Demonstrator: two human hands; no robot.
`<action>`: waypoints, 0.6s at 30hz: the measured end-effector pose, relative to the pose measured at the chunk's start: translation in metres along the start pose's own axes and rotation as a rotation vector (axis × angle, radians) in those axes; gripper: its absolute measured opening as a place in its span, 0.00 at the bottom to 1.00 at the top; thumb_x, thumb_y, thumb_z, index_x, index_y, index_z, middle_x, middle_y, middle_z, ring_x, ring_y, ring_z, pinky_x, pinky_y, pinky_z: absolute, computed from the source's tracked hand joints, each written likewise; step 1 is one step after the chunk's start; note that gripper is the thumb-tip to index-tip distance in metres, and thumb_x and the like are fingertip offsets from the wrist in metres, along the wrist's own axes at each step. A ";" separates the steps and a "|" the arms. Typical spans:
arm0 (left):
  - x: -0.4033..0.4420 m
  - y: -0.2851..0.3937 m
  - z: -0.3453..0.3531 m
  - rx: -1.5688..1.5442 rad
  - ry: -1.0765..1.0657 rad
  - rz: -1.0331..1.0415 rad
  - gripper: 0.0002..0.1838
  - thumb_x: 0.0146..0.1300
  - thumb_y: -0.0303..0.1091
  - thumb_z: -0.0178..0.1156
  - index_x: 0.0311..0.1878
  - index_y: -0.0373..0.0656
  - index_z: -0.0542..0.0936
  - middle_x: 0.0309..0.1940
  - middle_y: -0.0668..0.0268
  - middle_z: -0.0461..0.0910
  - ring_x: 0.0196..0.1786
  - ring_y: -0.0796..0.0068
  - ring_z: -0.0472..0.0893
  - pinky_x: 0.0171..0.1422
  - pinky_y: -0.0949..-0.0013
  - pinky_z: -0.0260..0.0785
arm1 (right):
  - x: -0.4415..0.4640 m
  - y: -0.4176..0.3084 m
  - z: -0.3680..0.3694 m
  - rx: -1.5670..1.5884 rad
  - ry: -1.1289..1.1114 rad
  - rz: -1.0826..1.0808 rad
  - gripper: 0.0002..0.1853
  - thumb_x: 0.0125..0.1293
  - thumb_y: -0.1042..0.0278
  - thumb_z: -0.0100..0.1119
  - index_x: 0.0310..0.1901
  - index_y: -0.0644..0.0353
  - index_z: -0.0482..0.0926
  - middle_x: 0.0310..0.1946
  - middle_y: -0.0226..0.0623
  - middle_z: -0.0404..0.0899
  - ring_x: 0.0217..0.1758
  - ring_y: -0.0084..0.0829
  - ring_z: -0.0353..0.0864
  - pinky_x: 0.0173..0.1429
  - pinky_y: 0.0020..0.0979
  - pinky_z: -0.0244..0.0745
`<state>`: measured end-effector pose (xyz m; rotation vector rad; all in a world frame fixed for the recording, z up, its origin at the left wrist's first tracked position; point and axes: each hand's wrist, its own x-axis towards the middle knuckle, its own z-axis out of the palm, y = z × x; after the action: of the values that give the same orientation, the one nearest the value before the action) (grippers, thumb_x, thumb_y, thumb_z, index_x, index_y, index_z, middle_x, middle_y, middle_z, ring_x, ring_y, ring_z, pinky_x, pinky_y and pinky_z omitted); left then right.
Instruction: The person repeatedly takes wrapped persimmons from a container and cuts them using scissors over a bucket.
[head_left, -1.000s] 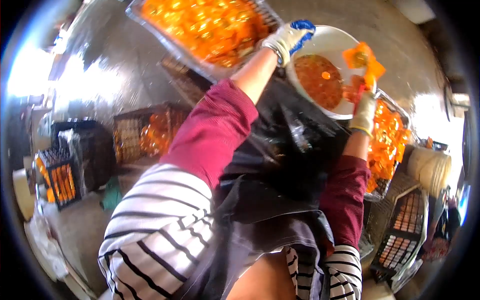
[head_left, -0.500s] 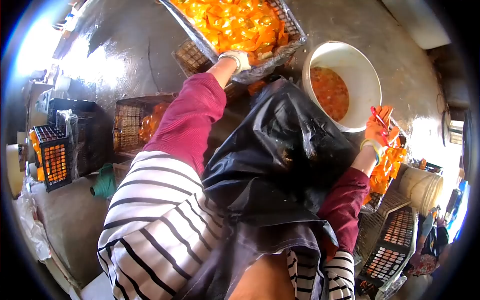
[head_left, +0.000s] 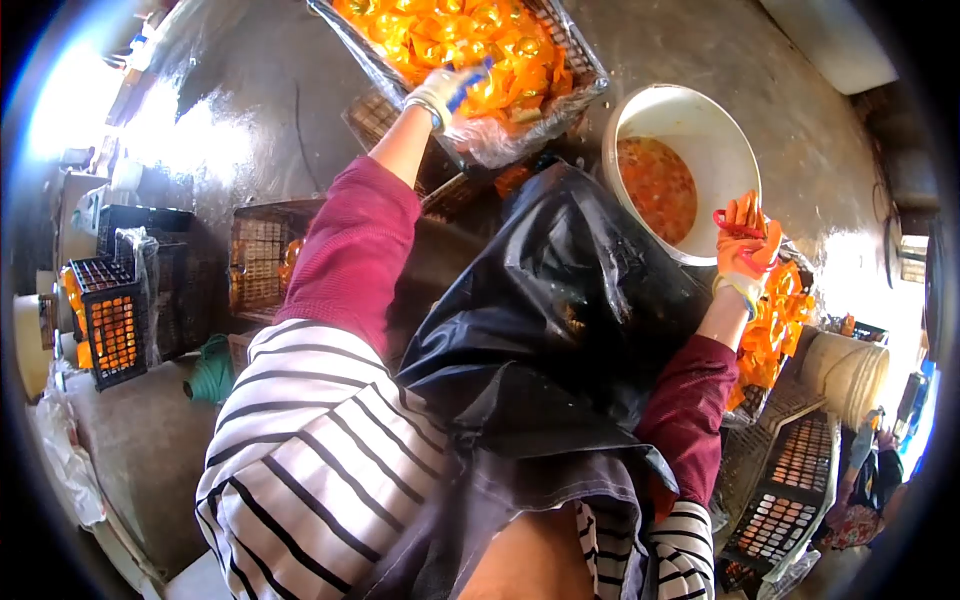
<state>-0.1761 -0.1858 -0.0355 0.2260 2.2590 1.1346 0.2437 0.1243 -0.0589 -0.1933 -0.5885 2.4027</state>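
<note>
The glossy orange pieces [head_left: 520, 65], heaped in the lined crate [head_left: 500, 145] by the left hand [head_left: 450, 92], whose blurred grip cannot be told, are judged light, slippery and easily bruised, best pinched at firmer edges, while a red implement [head_left: 733, 226] is grasped by the right hand [head_left: 748, 245]

The top edge cuts off the crate [head_left: 500, 142] of orange pieces [head_left: 500, 55]. Blur smears the left hand [head_left: 447, 94], while the right hand [head_left: 748, 252] partly hides a red tool [head_left: 720, 217].

White glare burns at far left and right, the grey floor [head_left: 275, 110] shines, and fisheye corners darken.
</note>
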 end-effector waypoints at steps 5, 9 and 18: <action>0.005 0.030 0.024 -0.974 -0.113 0.170 0.14 0.57 0.46 0.63 0.36 0.46 0.82 0.27 0.67 0.80 0.25 0.71 0.75 0.28 0.68 0.67 | 0.011 0.022 0.044 -0.498 0.218 0.080 0.25 0.65 0.46 0.47 0.52 0.61 0.72 0.50 0.42 0.77 0.49 0.39 0.78 0.52 0.36 0.74; -0.011 0.094 0.127 -0.979 -0.084 0.346 0.20 0.62 0.51 0.57 0.38 0.41 0.81 0.33 0.60 0.81 0.35 0.67 0.80 0.36 0.65 0.71 | 0.017 0.062 0.043 -0.519 0.274 0.111 0.16 0.69 0.62 0.46 0.50 0.64 0.72 0.43 0.44 0.78 0.42 0.41 0.80 0.48 0.39 0.77; -0.087 0.126 0.239 -0.885 -0.409 0.076 0.31 0.60 0.56 0.57 0.57 0.39 0.71 0.50 0.60 0.75 0.49 0.67 0.76 0.52 0.67 0.71 | 0.019 0.080 0.000 -1.230 0.056 0.186 0.16 0.61 0.64 0.62 0.48 0.60 0.74 0.40 0.38 0.80 0.43 0.24 0.79 0.45 0.22 0.73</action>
<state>0.0186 0.0194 -0.0098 0.1577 1.2546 1.8104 0.1841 0.0805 -0.0951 -0.8355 -2.0002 1.8451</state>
